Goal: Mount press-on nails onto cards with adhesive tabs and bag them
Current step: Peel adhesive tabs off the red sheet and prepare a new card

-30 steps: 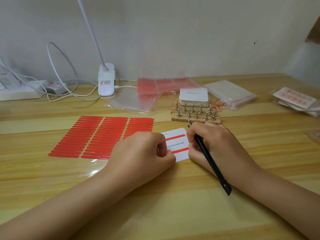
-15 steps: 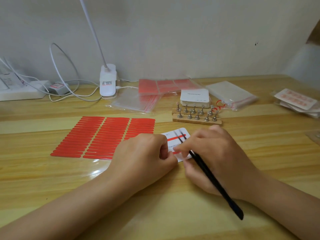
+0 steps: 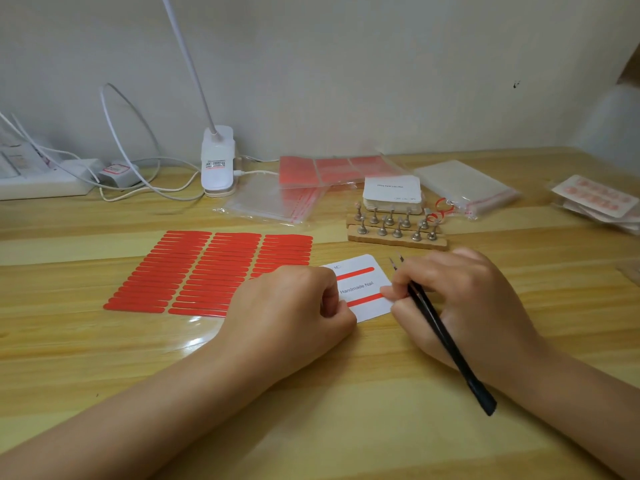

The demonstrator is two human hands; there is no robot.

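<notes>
Wooden tabletop point(image 3: 346, 427): bare wood on the near side of both hands, wall closes off the far edge; right edge out of view. Left hand point(image 3: 287, 306) curled, thumb and fingers holding down the left edge of one white card point(image 3: 362, 289) lying flat on the tabletop between the two hands. Right hand point(image 3: 460, 299) curled round black tweezers point(image 3: 440, 330), tips pointing away past the card's right corner, blunt end trailing back over the wrist; its fingertips point(image 3: 388, 292) touch the right end of the card's nearer red strip. Card carries 2 red adhesive strips, one far and one near, with printed text "Handmade Nail" between them; small print at its far-left corner not legible. Left of the left hand, partly under it: clear sheet of red adhesive tabs point(image 3: 207, 271), 3 columns, rows too many and partly covered, not counted. Just beyond the right hand: wooden stand point(image 3: 394, 239) with small metal pegs, about 10 counted, some overlapping. Behind it a stack of white cards point(image 3: 393, 190), top print upside down and too small to read. Clear bags point(image 3: 273, 202) beyond the left hand; a packed bag stack point(image 3: 464, 185) beyond the right hand. Finished carded sets point(image 3: 595, 199) far right, count unclear. White lamp base point(image 3: 217, 164) far left with a label, unreadable
</notes>
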